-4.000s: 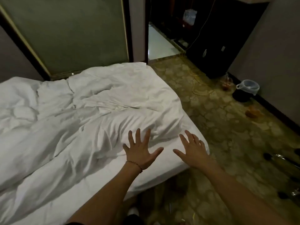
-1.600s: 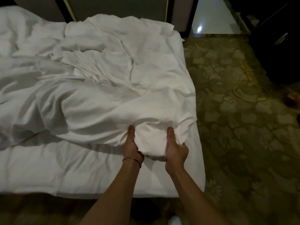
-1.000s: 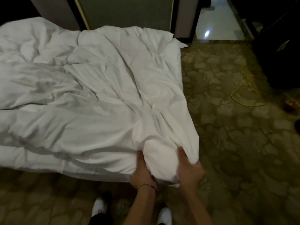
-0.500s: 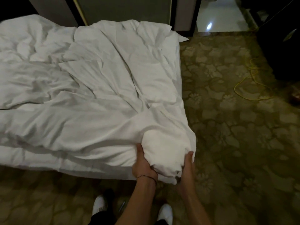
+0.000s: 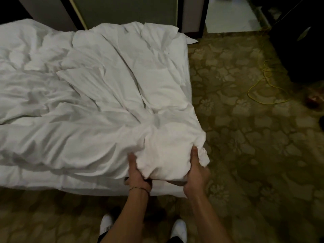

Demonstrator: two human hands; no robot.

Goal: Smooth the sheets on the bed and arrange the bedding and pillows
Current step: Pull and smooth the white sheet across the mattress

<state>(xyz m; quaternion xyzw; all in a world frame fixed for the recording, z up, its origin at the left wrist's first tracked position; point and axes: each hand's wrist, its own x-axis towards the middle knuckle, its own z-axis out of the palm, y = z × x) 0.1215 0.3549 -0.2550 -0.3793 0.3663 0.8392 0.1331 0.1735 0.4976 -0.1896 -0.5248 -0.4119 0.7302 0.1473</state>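
Two hands grip the bunched corner of the white duvet (image 5: 98,106) at lower centre: left hand (image 5: 137,174) and right hand (image 5: 196,170) curled around its sides.

The bed (image 5: 52,179) fills the left and centre of the frame, its near edge running across the lower middle with a strip of flat white sheet (image 5: 73,181) showing there. Directly on it lies a rumpled white duvet (image 5: 105,102), creased all over and bunched at the bed's lower right corner. The patterned carpet floor (image 5: 245,155) takes the right side and bottom; a yellow cable (image 5: 259,97) lies looped on it at upper right.
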